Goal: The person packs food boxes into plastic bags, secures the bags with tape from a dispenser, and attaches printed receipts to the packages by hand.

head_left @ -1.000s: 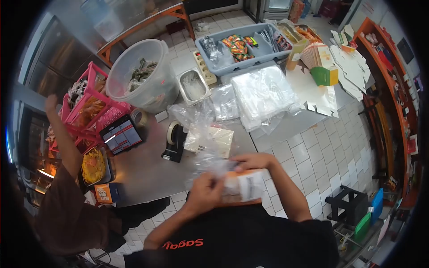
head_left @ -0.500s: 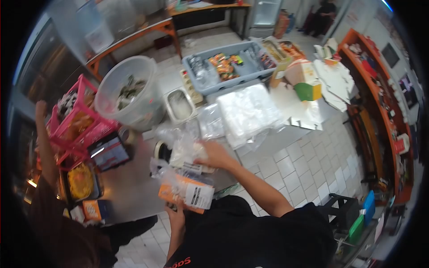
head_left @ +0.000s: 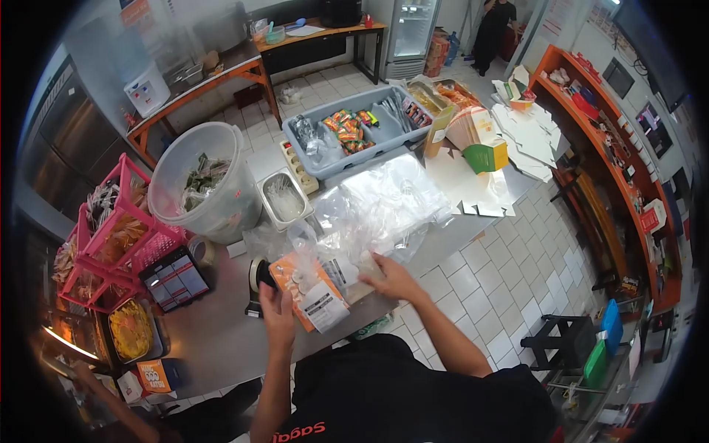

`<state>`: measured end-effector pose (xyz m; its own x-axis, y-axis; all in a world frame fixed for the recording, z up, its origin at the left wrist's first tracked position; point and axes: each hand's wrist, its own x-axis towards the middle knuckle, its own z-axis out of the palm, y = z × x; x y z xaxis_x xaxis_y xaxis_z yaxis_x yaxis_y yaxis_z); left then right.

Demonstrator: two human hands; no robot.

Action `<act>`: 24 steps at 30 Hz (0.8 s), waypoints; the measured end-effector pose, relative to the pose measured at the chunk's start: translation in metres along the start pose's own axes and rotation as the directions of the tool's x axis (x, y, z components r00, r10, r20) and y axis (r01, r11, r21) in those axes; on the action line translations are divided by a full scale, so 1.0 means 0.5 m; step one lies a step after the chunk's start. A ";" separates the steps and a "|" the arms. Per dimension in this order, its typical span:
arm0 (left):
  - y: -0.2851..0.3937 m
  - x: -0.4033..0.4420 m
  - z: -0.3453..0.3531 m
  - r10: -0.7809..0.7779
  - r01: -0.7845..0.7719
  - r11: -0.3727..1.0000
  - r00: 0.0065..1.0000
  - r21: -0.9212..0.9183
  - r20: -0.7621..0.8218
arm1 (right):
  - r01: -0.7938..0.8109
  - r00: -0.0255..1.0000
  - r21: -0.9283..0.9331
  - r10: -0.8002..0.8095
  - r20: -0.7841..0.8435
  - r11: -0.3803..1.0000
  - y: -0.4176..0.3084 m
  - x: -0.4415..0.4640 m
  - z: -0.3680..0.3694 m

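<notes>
An orange-and-white box point(head_left: 309, 284) in a clear plastic bag, with a printed label on it, lies tilted near the table's front edge. My left hand point(head_left: 278, 316) is at the box's left side, fingers extended and apart. My right hand point(head_left: 390, 278) pinches a clear plastic bag point(head_left: 362, 255) with a pale, labelled package inside, right of the box. What exactly lies under those fingers is partly hidden. A black tape dispenser point(head_left: 255, 284) stands just beyond my left hand. Behind the bags lies a stack of clear plastic bags point(head_left: 402, 188).
A metal tray point(head_left: 284, 198), a large clear tub point(head_left: 221, 214), a blue-grey bin point(head_left: 347, 160) and pink baskets point(head_left: 111, 251) stand around the table. A tablet point(head_left: 176, 279) leans at the left. Another person's arm point(head_left: 114, 399) is at lower left; someone point(head_left: 496, 33) stands far back.
My left hand has moved from under the orange box to its left side, and the box now stands more upright. My right hand moved right with the bag. The other person's arm dropped lower.
</notes>
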<state>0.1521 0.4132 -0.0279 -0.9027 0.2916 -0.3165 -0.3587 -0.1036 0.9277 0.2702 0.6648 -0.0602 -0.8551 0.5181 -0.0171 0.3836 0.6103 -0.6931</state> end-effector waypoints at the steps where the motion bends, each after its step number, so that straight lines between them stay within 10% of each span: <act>1: 0.052 -0.033 0.028 0.292 -0.285 0.947 0.956 0.150 -0.028 | -0.097 0.992 0.115 0.086 0.096 0.989 0.007 0.011 -0.031; 2: 0.101 -0.064 0.048 0.559 -0.531 0.794 0.829 0.297 -0.014 | -0.200 0.967 0.212 0.157 0.203 0.957 0.020 0.026 -0.064; 4: 0.171 -0.117 0.049 0.542 -0.555 0.828 0.763 -0.071 0.351 | -0.109 0.991 0.050 0.113 -0.074 0.993 0.093 0.073 -0.100; 6: 0.290 -0.179 0.079 0.486 -0.439 0.841 0.353 -0.318 0.800 | 0.039 0.925 -0.099 -0.074 -0.373 0.994 0.140 0.145 -0.137; 8: 0.368 -0.231 0.140 0.556 -0.180 0.828 0.138 -0.531 0.820 | 0.085 0.914 -0.179 -0.148 -0.378 0.980 0.186 0.229 -0.159; 12: 0.371 -0.304 0.159 0.695 0.057 0.660 0.333 -0.749 0.637 | 0.140 0.990 -0.534 -0.122 0.070 0.834 0.300 0.348 -0.126; 16: 0.393 -0.282 0.125 0.793 -0.013 0.537 0.349 -0.843 0.499 | 0.031 0.991 -0.475 0.034 0.129 0.879 0.217 0.336 -0.142; 21: 0.410 -0.290 0.110 0.936 -0.216 0.332 0.196 -0.918 0.292 | 0.390 0.917 -0.346 -0.328 0.225 0.853 0.308 0.356 -0.132; 24: 0.402 -0.301 0.068 0.887 -0.295 0.446 0.271 -0.845 0.374 | 0.318 0.945 -0.457 -0.235 0.230 0.831 0.289 0.369 -0.129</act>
<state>0.2239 0.3808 0.2132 -0.4737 0.3422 0.8114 -0.0944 -0.9358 0.3396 0.1905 0.8870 -0.1168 -0.9778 0.2085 -0.0193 0.2066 0.9455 -0.2516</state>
